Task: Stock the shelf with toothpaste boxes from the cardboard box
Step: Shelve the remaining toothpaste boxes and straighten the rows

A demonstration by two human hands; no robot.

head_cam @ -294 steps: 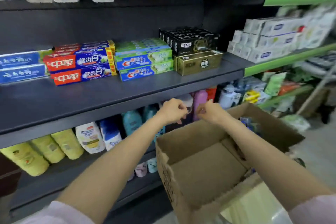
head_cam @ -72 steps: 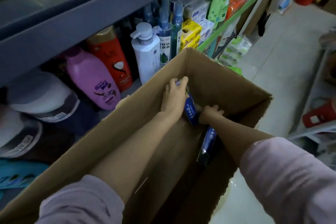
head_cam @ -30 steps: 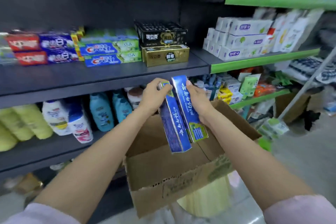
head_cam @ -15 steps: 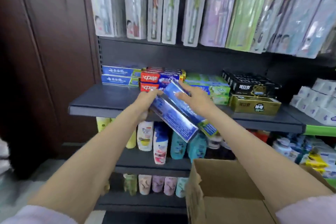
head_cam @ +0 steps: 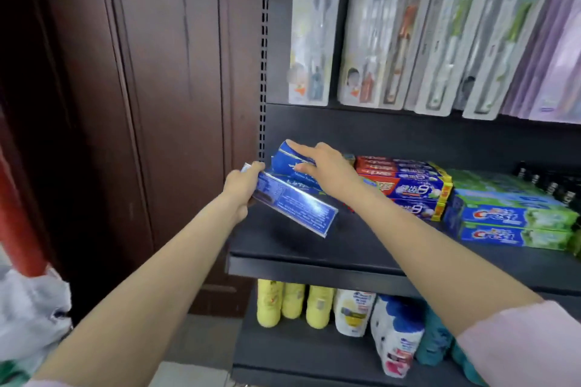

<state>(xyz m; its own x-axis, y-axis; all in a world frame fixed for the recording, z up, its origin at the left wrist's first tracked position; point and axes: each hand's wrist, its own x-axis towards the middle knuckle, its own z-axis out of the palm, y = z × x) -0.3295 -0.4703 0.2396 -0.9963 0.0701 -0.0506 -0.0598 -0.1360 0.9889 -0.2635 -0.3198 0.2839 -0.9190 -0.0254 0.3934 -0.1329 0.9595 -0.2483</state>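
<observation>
L hand (head_cam: 240, 190) gripping tilted blue toothpaste box (head_cam: 294, 204), R hand (head_cam: 327, 163) fingers flat on 2nd blue box (head_cam: 287, 159) atop shelf (head_cam: 314, 245) stack

soft even indoor light, slight motion blur, wide-angle bending at the edges

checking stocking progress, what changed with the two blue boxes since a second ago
Both blue toothpaste boxes went from above the cardboard box to the shelf's left end. The right hand presses one box onto the blue stack; the left hand still grips the other, tilted. Red and Crest stacks unchanged.
</observation>
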